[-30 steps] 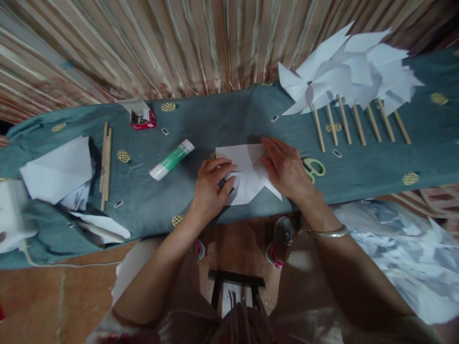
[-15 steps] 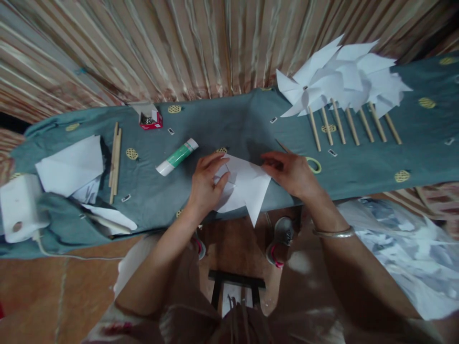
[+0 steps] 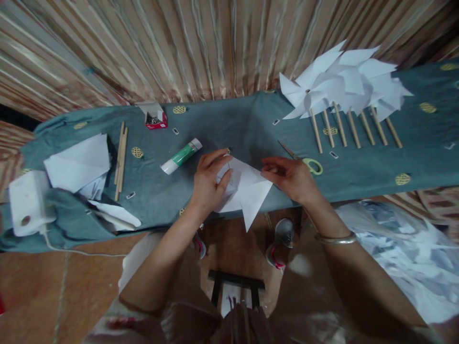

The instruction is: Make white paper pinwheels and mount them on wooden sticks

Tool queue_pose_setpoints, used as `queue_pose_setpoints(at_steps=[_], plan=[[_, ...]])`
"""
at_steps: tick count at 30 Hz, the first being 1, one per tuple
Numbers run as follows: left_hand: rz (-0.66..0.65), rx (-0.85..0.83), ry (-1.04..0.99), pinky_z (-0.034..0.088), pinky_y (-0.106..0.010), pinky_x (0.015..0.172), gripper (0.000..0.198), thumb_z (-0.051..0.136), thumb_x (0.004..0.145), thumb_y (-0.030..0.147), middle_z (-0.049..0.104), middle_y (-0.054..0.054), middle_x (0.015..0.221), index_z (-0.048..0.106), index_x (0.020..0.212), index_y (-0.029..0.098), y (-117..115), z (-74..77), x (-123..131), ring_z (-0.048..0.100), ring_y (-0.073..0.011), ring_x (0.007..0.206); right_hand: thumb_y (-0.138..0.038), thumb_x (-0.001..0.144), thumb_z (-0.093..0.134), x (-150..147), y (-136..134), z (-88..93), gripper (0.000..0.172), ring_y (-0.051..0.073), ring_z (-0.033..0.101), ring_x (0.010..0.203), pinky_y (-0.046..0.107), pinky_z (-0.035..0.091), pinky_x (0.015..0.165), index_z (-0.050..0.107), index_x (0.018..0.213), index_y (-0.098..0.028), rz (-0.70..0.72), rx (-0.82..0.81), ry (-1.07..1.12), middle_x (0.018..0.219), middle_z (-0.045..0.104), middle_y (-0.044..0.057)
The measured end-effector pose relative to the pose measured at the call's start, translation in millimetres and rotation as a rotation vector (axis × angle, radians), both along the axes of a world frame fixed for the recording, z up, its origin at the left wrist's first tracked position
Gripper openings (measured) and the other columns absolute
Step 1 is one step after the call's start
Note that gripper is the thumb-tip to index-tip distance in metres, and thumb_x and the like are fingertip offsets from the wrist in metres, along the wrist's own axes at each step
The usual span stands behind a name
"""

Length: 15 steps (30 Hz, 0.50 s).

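Note:
A white sheet of paper point(image 3: 247, 191), cut and folded with pointed flaps, lies at the table's front edge. My left hand point(image 3: 210, 184) grips its left part between thumb and fingers. At the right corner of the paper, my right hand point(image 3: 289, 177) is closed with its fingertips pinching the edge. One pointed flap hangs over the table edge. Just right of my right hand lie scissors point(image 3: 312, 166) with pale green handles, partly hidden by the hand. A green and white glue stick point(image 3: 182, 156) rests left of my left hand.
Several paper pinwheels point(image 3: 324, 91) on wooden sticks lie back right. On the left are loose wooden sticks point(image 3: 121, 160), a paper stack point(image 3: 79, 162), a red box point(image 3: 157, 122) of small metal pieces and a white power adapter point(image 3: 28, 203). A bag of paper scraps point(image 3: 405, 258) stands right.
My right hand has shifted the paper's right corner slightly, and the lower flap has swung a little left and down. My left hand keeps its grip. The whole view has moved slightly.

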State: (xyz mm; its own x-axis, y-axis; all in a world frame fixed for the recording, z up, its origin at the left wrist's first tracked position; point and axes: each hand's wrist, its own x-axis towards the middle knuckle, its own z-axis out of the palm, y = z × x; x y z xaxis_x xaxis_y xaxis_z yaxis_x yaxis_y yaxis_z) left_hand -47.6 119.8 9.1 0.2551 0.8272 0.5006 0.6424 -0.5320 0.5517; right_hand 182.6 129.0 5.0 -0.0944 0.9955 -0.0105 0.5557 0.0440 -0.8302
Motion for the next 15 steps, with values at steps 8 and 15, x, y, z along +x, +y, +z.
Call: queue_pose_setpoints(at_steps=[8, 15], plan=[[-0.31, -0.023, 0.35, 0.043, -0.04, 0.079, 0.035, 0.064, 0.086, 0.044, 0.066, -0.011, 0.104, 0.062, 0.101, 0.013, -47, 9.3, 40, 0.056, -0.0259, 0.097, -0.027, 0.077, 0.069, 1, 0, -2.1, 0.028, 0.02, 0.07, 0.075, 0.033, 0.055, 0.073, 0.073, 0.103, -0.018, 0.023, -0.002, -0.014, 0.084, 0.076, 0.005], [-0.323, -0.048, 0.55, 0.04, -0.038, 0.075, 0.013, 0.06, 0.088, 0.021, 0.065, -0.008, 0.097, 0.061, 0.099, 0.013, -52, 8.7, 45, 0.055, -0.0249, 0.092, -0.03, 0.07, 0.074, 3, -4, -3.3, 0.033, 0.017, 0.067, 0.071, 0.033, 0.055, 0.071, 0.073, 0.102, -0.019, 0.0, -0.032, 0.105, 0.084, 0.075, 0.004]])
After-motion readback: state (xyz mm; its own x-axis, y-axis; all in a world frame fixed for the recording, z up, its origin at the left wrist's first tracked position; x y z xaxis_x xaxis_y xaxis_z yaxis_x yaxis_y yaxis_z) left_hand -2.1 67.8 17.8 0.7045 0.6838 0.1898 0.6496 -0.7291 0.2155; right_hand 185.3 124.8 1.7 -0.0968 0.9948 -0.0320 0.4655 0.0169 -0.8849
